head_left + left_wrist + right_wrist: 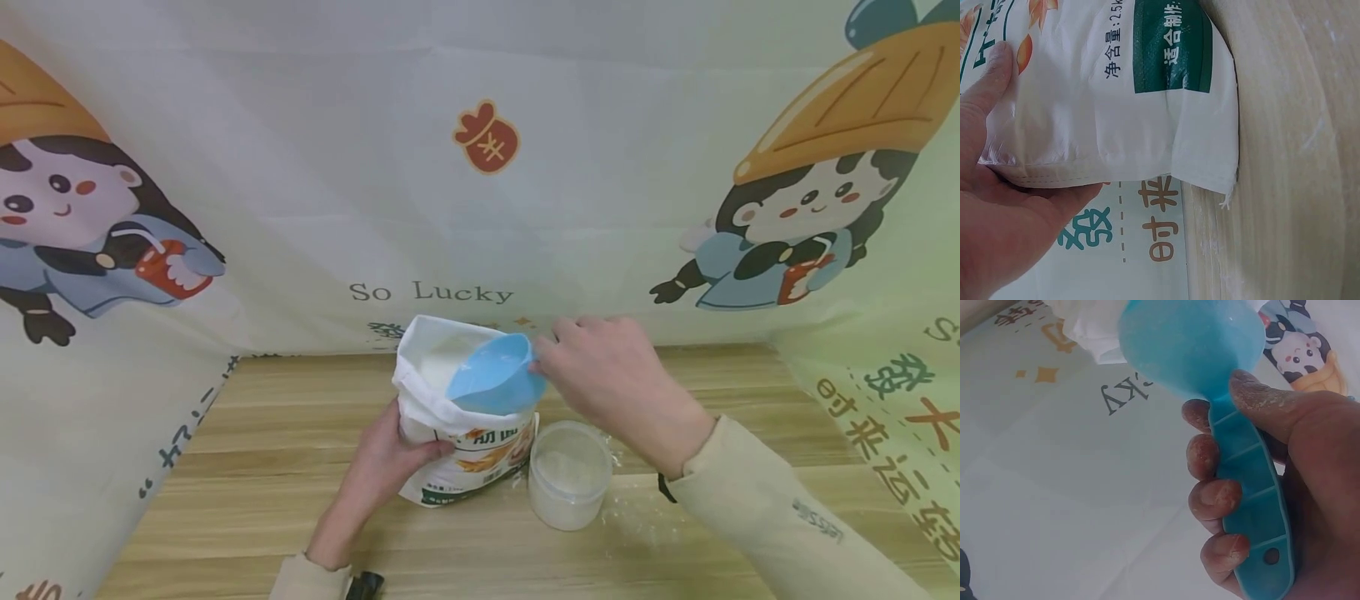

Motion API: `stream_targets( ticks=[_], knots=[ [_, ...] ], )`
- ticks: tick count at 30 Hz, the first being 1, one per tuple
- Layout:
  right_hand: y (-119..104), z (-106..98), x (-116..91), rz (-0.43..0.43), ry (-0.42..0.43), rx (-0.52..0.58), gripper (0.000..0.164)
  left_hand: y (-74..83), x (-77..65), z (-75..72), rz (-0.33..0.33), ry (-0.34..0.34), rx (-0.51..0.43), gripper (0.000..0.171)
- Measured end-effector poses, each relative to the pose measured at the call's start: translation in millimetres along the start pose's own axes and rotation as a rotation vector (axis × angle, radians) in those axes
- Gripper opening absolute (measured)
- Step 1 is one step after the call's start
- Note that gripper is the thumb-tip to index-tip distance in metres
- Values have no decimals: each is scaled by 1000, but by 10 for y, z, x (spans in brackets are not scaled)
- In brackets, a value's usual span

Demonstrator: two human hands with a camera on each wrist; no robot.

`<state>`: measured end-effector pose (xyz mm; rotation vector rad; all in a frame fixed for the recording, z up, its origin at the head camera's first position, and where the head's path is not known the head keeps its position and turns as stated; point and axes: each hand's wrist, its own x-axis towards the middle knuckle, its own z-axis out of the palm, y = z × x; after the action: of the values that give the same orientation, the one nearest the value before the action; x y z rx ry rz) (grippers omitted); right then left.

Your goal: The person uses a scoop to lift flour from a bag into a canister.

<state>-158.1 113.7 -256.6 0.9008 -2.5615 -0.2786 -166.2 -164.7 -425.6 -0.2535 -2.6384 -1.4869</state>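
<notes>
A white flour bag [465,450] stands on the table with its top rolled open and white flour inside. My left hand [390,454] grips the bag at its left side, thumb over the printed front; the left wrist view shows the bag's stitched lower corner and that thumb. A blue scoop [498,375] is tilted over the bag's mouth, its bowl overlapping the rim. With curled fingers, my right hand [607,375] holds the ribbed scoop handle [1250,494], and white powder marks the fingertips. Right of the bag stands a clear round tub [570,475], pale inside.
The wooden table [247,467] has white powder scattered right of the tub. A printed cloth [337,167] with cartoon figures and lettering rises behind the table and along both sides.
</notes>
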Motion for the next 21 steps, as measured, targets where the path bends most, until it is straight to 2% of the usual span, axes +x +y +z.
stream_targets(
  ticks=[11, 14, 17, 18, 21],
  knots=[
    [-83, -12, 71, 12, -54, 0, 26, 7, 6, 3, 8, 3, 8, 76],
    [-112, -16, 96, 26, -89, 19, 21, 15, -1, 2, 7, 10, 13, 75],
    [-140, -20, 124, 32, -117, 27, 7, 23, -4, 2, 8, 11, 12, 74],
    [-149, -20, 132, 30, -121, 23, 7, 25, -6, 0, 9, 12, 11, 73],
    [-176, -14, 157, 26, -130, 9, 23, 32, -6, 0, 9, 10, 6, 73]
  ],
)
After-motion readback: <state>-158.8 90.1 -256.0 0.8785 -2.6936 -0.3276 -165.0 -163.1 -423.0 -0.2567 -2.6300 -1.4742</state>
